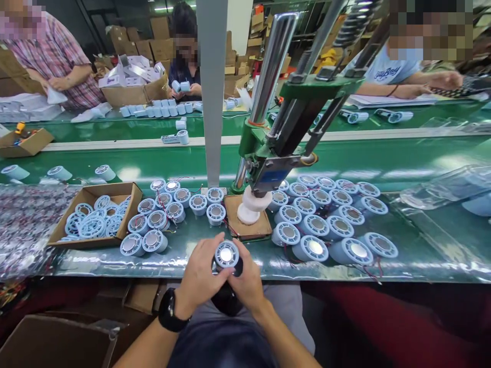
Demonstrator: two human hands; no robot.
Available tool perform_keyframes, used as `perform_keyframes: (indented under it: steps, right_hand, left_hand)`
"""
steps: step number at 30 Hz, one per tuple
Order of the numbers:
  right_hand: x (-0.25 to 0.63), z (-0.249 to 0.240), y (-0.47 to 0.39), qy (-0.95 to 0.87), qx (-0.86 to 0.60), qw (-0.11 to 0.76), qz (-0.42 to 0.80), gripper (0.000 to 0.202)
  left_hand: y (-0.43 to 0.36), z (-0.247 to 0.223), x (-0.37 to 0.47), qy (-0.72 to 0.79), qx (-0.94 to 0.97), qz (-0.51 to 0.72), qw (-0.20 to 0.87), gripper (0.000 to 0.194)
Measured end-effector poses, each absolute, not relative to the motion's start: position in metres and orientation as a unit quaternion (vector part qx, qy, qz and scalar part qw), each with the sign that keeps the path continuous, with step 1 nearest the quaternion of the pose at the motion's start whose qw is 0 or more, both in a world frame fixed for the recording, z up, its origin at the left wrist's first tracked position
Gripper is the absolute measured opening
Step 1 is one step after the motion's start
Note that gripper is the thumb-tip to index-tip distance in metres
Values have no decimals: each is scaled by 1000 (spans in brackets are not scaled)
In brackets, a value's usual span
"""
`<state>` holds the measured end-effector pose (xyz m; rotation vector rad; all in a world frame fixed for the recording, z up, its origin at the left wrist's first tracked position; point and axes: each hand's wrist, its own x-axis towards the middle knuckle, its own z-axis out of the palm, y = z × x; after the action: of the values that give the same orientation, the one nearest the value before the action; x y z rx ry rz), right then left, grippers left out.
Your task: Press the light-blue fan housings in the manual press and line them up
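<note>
Lower centre, your left hand (200, 267) and right hand (247, 276) pinch the blue housing (226, 254); it looks light, stiff and slick, best held by its sides.

Glare is scattered over the belt (368, 163) and table (433, 250), while deep shadow is seen beneath. The outer edges are stretched and blurred.

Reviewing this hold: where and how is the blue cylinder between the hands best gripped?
Blue cylinder: probably by its round side wall, left hand from the left, right hand from the right. The top is circular and its slotted face points up, so side contact leaves that face uncovered.
</note>
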<state>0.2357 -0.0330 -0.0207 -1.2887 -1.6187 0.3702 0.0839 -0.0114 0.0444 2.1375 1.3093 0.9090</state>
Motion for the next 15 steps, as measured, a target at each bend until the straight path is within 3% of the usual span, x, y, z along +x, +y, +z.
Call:
perform_keyframes:
  steps: [6, 15]
  right_hand:
    - [228, -27, -32, -645, -532, 519, 177, 77]
    - [227, -22, -30, -651, -526, 522, 164, 76]
  left_hand:
    - [-17, 48, 97, 510, 769, 313, 223, 67]
    - [-27, 36, 106, 554, 707, 365, 245, 63]
